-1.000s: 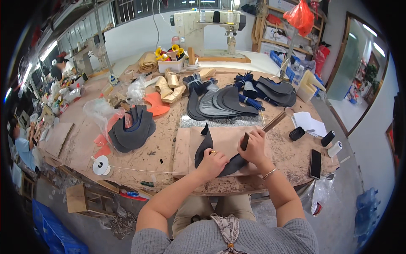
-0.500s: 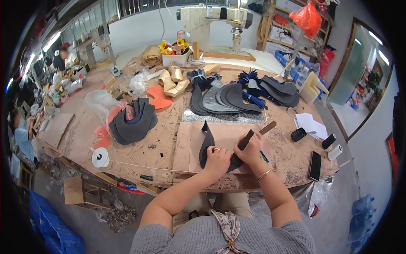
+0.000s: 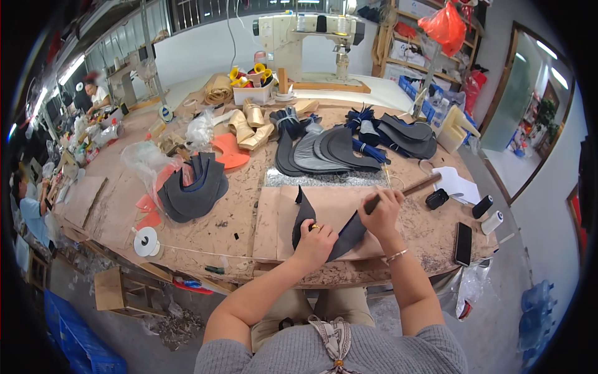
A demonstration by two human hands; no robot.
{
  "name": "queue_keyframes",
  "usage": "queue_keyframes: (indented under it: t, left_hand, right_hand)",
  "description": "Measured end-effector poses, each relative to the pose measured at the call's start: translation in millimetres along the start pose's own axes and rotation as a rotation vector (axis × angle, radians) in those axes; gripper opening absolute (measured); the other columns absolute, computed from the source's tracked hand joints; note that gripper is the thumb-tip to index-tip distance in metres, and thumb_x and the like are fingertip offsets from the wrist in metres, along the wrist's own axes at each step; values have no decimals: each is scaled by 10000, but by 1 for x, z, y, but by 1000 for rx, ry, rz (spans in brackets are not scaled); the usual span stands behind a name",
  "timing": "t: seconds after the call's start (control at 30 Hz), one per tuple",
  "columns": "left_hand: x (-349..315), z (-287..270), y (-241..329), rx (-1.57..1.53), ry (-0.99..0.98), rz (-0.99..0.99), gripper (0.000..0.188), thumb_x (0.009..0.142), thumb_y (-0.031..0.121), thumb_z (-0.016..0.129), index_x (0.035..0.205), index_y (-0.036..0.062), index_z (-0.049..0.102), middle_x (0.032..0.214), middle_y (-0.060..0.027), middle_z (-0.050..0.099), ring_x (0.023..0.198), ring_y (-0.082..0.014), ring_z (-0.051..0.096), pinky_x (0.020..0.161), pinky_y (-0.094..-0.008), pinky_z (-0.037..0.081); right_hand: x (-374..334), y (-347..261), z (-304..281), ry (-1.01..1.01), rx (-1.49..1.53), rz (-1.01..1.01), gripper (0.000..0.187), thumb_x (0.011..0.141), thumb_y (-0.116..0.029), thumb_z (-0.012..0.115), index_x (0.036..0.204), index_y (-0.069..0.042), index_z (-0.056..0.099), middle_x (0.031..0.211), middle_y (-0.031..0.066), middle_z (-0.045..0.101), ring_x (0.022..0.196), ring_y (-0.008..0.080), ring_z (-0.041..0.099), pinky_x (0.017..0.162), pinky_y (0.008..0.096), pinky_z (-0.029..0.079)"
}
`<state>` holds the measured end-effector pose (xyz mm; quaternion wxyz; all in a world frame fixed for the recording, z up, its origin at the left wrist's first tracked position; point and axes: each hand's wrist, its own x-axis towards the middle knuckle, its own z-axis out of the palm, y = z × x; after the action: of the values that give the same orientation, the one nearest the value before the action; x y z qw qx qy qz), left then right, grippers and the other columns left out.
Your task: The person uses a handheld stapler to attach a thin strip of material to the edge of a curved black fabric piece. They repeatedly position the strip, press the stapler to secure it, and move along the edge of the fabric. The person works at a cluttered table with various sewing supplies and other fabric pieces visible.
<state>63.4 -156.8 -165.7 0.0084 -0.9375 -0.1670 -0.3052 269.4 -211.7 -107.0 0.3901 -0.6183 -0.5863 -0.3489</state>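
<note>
A dark grey curved shoe-upper piece (image 3: 350,238) lies on the pale brown board (image 3: 269,215) before me, its pointed left end turned up. My left hand (image 3: 316,243) grips and presses its left part, fingers bent, a ring on one finger. Over the right end of the piece, my right hand (image 3: 381,215) is closed round a hammer (image 3: 425,184). Its brown handle sticks out to the upper right; the dark head is partly covered by my fingers.
Stacked dark upper pieces (image 3: 193,190) lie left, with more (image 3: 339,149) behind the board. A thread spool (image 3: 147,242) stands at left; a phone (image 3: 463,243) and thread cones (image 3: 492,223) at right. A sewing machine (image 3: 293,40) stands at the back.
My right hand has moved right and up, away from my left hand, carrying the hammer. More of the grey piece shows between my hands. The left hand stays on the piece.
</note>
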Motion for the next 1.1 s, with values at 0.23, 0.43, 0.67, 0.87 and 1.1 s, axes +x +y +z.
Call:
queue_keyframes:
  t: [0.23,0.43,0.67,0.87,1.1]
  left_hand:
    - [-2,-7,4,2,-40,-25,163,831,92,568,968,125,649,955,-39,577,999,-207,583,1037,-507,282]
    - [-3,-21,10,-30,-86,-86,144,841,128,596,973,123,654,942,-16,575,975,-172,594,1036,-508,280]
    - [-2,-22,9,-145,-136,-86,211,831,131,608,1032,107,667,975,-11,564,1023,-175,582,1043,-511,267]
    - [1,-22,5,-162,-143,-100,209,823,134,619,1022,102,674,992,-8,566,1039,-180,582,1041,-522,262]
    - [0,-20,8,-197,-133,-134,206,804,138,662,1008,112,675,996,-11,574,1020,-186,585,1036,-511,269]
  right_hand:
    - [-46,-38,-34,36,74,217,283,671,-107,806,717,-167,533,724,0,542,753,250,525,846,410,343]
    - [-76,-48,-47,23,145,275,333,665,-112,811,819,-173,523,737,-12,538,761,229,520,811,391,344]
    - [-80,-36,-39,-65,175,336,343,683,-125,776,865,-161,488,732,-12,526,770,217,497,826,401,316]
    - [-81,-33,-33,-55,210,343,350,701,-155,770,879,-156,469,724,-24,507,762,209,475,832,408,299]
    - [-77,-35,-40,-88,199,355,327,694,-152,779,854,-163,494,723,-28,526,760,212,497,827,402,314]
